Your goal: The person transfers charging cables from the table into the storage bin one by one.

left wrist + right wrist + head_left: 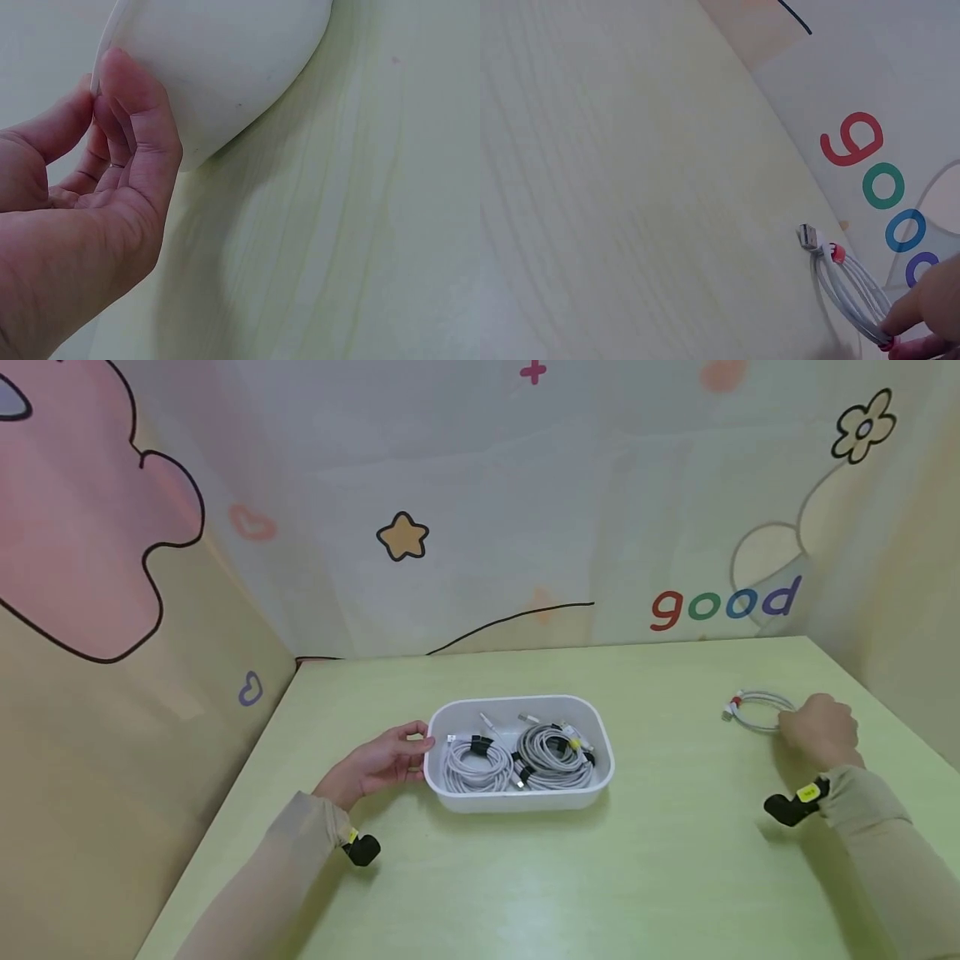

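At the left end of a white plastic bin (517, 802), my left hand (384, 760) holds the rim with thumb and fingers. From the left wrist view, the fingertips (127, 75) lie against the bin's outer wall (217, 67). Inside the bin are several coiled cables, including a white one (476, 768) and a greyish bundle (555, 756), bound with black ties. Far to the right, my right hand (819, 727) pinches a coiled white USB cable (761, 696) by its near side. Red ties and a metal USB plug (808, 236) show on this coil.
The pale green table (675, 860) runs back to a printed cloth backdrop (487, 568) with the word "good". Cloth panels also stand along the left and right sides. A small black wrist device (795, 806) sits at each cuff.
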`<control>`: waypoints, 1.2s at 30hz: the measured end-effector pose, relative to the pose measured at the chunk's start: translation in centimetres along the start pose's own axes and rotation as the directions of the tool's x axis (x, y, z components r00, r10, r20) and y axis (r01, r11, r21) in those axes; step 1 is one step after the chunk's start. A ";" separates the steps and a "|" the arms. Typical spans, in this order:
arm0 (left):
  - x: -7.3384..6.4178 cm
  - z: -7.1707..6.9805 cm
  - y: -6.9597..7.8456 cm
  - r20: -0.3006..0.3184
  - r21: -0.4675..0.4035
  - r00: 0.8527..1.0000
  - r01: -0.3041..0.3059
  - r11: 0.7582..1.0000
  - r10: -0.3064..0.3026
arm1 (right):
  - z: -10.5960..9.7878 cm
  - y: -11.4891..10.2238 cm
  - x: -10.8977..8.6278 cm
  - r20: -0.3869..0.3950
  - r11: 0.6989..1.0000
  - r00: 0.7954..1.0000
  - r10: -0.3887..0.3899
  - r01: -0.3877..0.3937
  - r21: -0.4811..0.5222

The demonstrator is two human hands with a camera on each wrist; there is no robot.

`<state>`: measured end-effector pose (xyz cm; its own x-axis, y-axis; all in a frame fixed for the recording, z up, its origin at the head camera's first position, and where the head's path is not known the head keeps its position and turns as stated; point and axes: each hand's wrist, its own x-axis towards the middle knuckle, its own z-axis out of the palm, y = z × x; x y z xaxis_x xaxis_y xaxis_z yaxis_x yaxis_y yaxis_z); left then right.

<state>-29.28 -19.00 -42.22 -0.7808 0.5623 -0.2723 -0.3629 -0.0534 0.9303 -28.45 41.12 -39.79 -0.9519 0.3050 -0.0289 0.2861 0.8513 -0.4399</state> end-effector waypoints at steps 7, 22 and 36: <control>0.0 0.1 0.0 -0.002 -0.001 1.000 0.001 1.000 -0.001 | -0.1 -0.5 0.1 -0.120 0.997 0.993 -0.017 0.026 0.078; -0.2 0.2 0.1 -0.010 -0.027 1.000 0.005 1.000 -0.005 | 0.6 -2.5 -0.2 0.082 0.910 0.996 0.019 -0.051 0.411; 0.1 0.0 0.0 -0.015 -0.023 1.000 0.007 1.000 -0.007 | 1.0 -6.7 -0.4 0.152 0.854 0.986 -0.066 -0.023 0.520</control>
<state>-29.34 -18.92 -42.27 -0.7857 0.5502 -0.2829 -0.3802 -0.0687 0.9223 -30.08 34.90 -37.76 -0.9743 0.1795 -0.1360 0.2092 0.4978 -0.8417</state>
